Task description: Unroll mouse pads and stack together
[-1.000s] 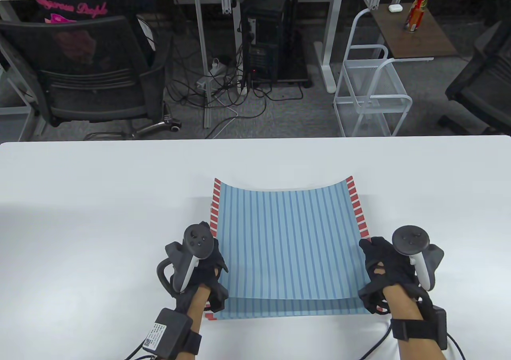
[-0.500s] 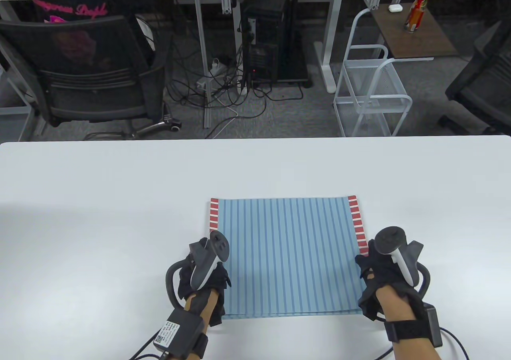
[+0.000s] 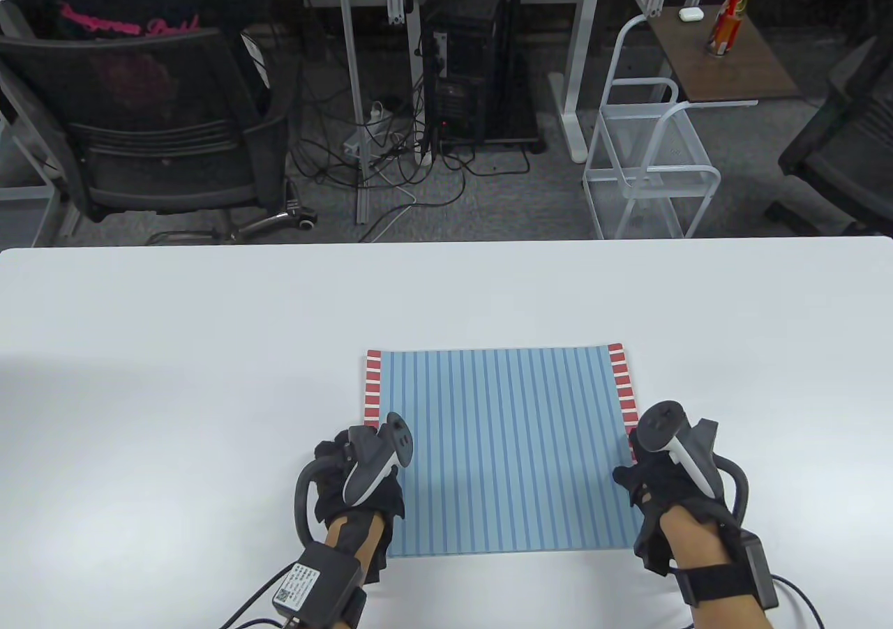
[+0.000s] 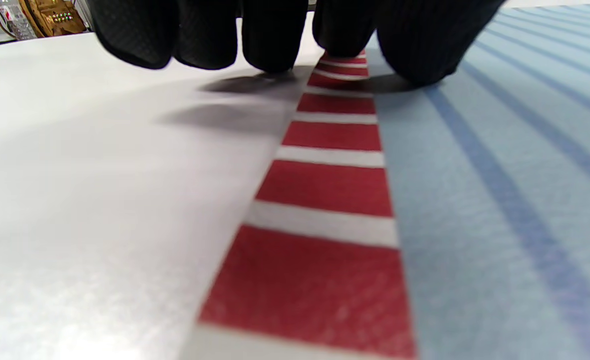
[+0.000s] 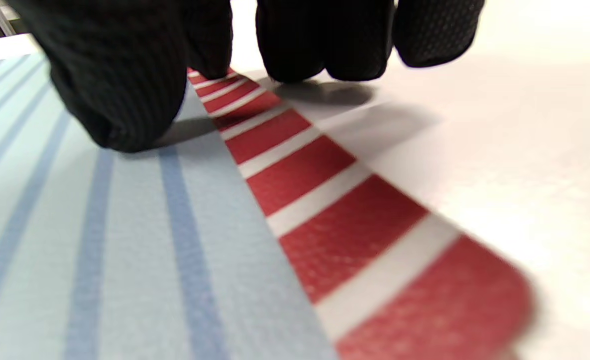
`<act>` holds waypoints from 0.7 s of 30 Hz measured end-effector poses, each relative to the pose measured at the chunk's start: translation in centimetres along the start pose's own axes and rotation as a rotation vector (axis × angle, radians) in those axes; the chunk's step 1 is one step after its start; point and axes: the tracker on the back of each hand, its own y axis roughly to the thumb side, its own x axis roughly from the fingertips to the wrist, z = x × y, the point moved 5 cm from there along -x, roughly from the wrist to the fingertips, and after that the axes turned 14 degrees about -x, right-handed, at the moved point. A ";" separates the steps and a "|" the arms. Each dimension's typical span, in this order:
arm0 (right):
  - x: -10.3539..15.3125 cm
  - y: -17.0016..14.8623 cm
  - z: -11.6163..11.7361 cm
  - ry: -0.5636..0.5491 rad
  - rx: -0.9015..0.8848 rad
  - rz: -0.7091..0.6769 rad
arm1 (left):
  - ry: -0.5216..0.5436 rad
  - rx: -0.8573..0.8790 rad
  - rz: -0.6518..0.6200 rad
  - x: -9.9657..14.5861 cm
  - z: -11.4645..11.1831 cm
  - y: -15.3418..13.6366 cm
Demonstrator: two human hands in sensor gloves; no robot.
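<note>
A blue striped mouse pad (image 3: 502, 448) with red-and-white side borders lies flat on the white table (image 3: 174, 378), on top of another pad of the same pattern whose edges line up with it. My left hand (image 3: 356, 475) rests on the pad's left border near its front corner. In the left wrist view (image 4: 275, 35) the thumb touches the blue area and the fingertips touch the red border and the table. My right hand (image 3: 659, 479) rests the same way on the right border, as the right wrist view (image 5: 295, 40) shows. Neither hand holds anything.
The table's far edge runs across the middle of the table view. Beyond it on the floor stand an office chair (image 3: 160, 120), a computer tower (image 3: 460, 78) with cables, and a white wire cart (image 3: 649, 162).
The top pad, held raised and curved a second ago, has come down flat onto the lower pad. Both hands lowered with it and now rest on its side borders.
</note>
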 end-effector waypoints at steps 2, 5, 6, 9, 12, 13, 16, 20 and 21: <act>0.6 0.2 -0.4 -0.016 -0.002 -0.018 | 0.002 0.020 -0.011 0.0 0.1 -0.1; 1.7 0.9 -1.2 -0.049 -0.025 -0.075 | 0.047 0.059 -0.022 0.4 1.0 -0.5; 2.2 1.2 -1.6 -0.061 -0.024 -0.095 | 0.064 0.078 -0.029 0.7 1.4 -0.8; 3.4 1.7 -2.3 -0.076 -0.060 -0.169 | 0.131 0.141 -0.063 1.5 2.9 -1.3; 4.3 2.2 -2.7 -0.099 -0.086 -0.239 | 0.194 0.174 -0.111 2.4 4.1 -1.4; 4.7 2.5 -2.7 -0.106 -0.096 -0.278 | 0.219 0.182 -0.134 2.8 4.5 -1.4; 5.4 3.0 -2.4 -0.124 -0.107 -0.357 | 0.286 0.223 -0.184 4.0 5.2 -1.4; 5.6 3.5 -1.4 -0.101 -0.119 -0.436 | 0.361 0.263 -0.264 5.4 5.4 -1.3; 5.7 3.6 -1.4 -0.102 -0.122 -0.449 | 0.382 0.274 -0.286 5.7 5.4 -1.3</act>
